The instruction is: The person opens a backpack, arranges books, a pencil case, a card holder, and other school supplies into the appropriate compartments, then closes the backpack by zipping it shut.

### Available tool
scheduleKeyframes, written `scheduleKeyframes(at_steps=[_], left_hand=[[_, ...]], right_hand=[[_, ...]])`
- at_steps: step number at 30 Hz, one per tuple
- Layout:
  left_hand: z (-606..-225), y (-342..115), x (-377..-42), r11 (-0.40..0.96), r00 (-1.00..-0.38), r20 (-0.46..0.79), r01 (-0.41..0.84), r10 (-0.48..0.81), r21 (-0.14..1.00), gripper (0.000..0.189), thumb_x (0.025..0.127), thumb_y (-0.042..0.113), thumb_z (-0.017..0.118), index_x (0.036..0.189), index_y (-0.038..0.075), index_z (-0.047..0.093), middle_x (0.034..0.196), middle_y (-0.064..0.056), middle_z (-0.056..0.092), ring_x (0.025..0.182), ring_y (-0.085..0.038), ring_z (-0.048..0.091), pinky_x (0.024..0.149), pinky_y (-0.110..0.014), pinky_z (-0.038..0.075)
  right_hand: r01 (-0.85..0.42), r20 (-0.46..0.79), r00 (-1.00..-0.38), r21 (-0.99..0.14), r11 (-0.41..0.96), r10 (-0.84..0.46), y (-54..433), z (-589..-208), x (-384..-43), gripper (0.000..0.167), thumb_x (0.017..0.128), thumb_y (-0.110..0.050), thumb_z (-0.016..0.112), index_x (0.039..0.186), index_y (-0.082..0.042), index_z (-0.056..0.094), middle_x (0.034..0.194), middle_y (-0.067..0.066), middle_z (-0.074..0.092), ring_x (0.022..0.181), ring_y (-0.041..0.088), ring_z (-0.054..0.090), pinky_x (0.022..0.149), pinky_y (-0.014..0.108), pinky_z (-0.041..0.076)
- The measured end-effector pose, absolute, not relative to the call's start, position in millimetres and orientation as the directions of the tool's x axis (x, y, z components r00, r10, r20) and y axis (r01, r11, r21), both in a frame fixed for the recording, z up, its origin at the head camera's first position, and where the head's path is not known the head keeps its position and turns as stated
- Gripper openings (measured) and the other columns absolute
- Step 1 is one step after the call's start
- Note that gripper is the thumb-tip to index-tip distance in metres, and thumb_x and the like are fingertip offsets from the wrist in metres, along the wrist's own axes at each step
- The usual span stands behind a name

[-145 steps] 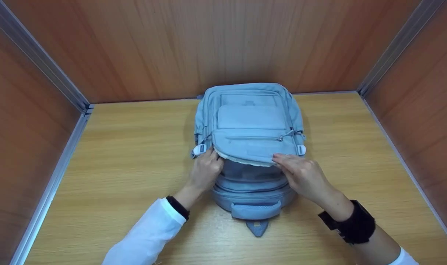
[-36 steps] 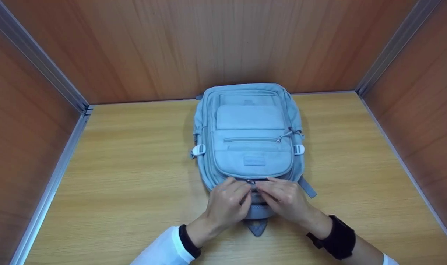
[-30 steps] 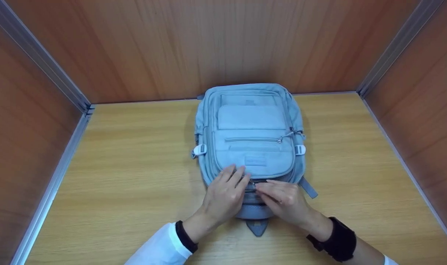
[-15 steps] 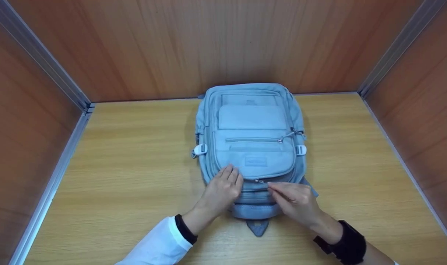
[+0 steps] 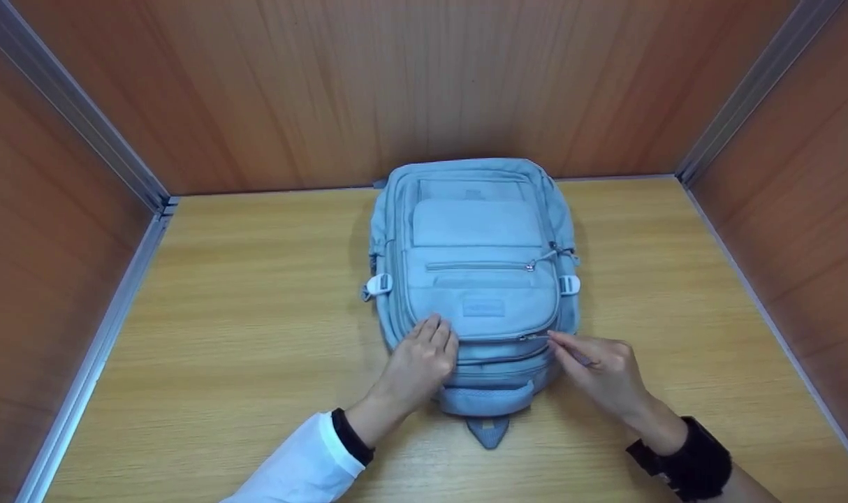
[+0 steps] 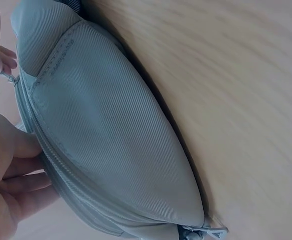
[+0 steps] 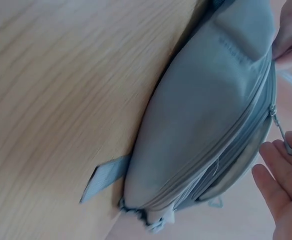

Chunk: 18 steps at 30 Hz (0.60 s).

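Observation:
A light blue backpack (image 5: 476, 223) lies on its back, its top handle (image 5: 487, 401) toward the person. My left hand (image 5: 420, 363) holds the top-left edge of the front compartment. In the left wrist view, its thumb (image 6: 23, 145) is against the seam and its fingers reach past the edge. My right hand (image 5: 598, 367) pinches a zipper pull (image 7: 287, 142) between thumb and fingers at the compartment's top-right corner. The slider (image 5: 525, 338) sits right of the middle. In the right wrist view, the side of this compartment gapes beyond the slider.
The wooden table (image 5: 256, 300) is bounded by a brown back panel (image 5: 424, 91) and side panels with metal edges. A loose strap (image 7: 106, 175) sticks out from the bag's side. White buckles (image 5: 569, 284) sit on both sides.
The lifted front flap has come down flat. My left hand has let go near the slider and shifted left to the edge. My right hand has drawn the zipper pull rightward along the top.

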State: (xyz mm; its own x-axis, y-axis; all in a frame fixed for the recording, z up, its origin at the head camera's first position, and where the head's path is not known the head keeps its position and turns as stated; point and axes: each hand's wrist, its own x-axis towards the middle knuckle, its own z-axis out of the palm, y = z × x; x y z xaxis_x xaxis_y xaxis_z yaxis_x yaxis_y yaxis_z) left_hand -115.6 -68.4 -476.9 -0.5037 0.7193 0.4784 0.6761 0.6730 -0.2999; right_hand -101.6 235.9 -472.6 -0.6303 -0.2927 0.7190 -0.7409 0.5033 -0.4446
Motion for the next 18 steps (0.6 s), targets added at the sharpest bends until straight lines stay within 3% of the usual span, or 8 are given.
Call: scheduleKeyframes(at_steps=[2, 7, 13, 18], left_hand=[[-477, -68, -116, 0.673, -0.504, 0.478, 0.677, 0.719, -0.298, 0.02, 0.091, 0.002, 0.076, 0.111, -0.001, 0.077, 0.115, -0.02, 0.075, 0.11, -0.031, 0.074, 0.093, -0.04, 0.059], [-478, -69, -116, 0.674, -0.51, 0.476, 0.683, 0.716, -0.282, 0.02, 0.092, 0.001, 0.075, 0.112, 0.0, 0.077, 0.115, -0.019, 0.075, 0.11, -0.031, 0.074, 0.094, -0.04, 0.059], [-479, -70, -117, 0.677, -0.506, 0.488, 0.68, 0.712, -0.283, 0.02, 0.091, 0.002, 0.076, 0.111, 0.0, 0.078, 0.115, -0.019, 0.076, 0.11, -0.031, 0.074, 0.094, -0.039, 0.059], [-478, -69, -117, 0.674, -0.497, 0.499, 0.684, 0.71, -0.278, 0.019, 0.091, 0.002, 0.076, 0.109, 0.0, 0.078, 0.113, -0.019, 0.076, 0.108, -0.031, 0.075, 0.093, -0.038, 0.059]], right_hand=[[-0.733, 0.72, -0.634, -0.443, 0.516, -0.282, 241, -472, -104, 0.033, 0.071, 0.018, 0.079, 0.1, 0.005, 0.08, 0.094, 0.012, 0.079, 0.078, 0.022, 0.078, 0.069, 0.011, 0.056], [-0.722, 0.738, -0.628, -0.435, 0.538, -0.245, 252, -472, -110, 0.029, 0.074, 0.015, 0.08, 0.1, 0.004, 0.081, 0.093, 0.013, 0.079, 0.079, 0.023, 0.078, 0.076, 0.011, 0.056], [-0.686, 0.729, -0.647, -0.43, 0.587, -0.222, 265, -473, -119, 0.032, 0.07, 0.02, 0.081, 0.099, 0.004, 0.081, 0.091, 0.014, 0.079, 0.091, 0.005, 0.072, 0.08, 0.008, 0.053], [-0.664, 0.733, -0.65, -0.419, 0.619, -0.201, 273, -474, -128, 0.031, 0.07, 0.02, 0.081, 0.097, 0.004, 0.081, 0.09, 0.016, 0.078, 0.091, 0.004, 0.071, 0.081, 0.006, 0.051]])
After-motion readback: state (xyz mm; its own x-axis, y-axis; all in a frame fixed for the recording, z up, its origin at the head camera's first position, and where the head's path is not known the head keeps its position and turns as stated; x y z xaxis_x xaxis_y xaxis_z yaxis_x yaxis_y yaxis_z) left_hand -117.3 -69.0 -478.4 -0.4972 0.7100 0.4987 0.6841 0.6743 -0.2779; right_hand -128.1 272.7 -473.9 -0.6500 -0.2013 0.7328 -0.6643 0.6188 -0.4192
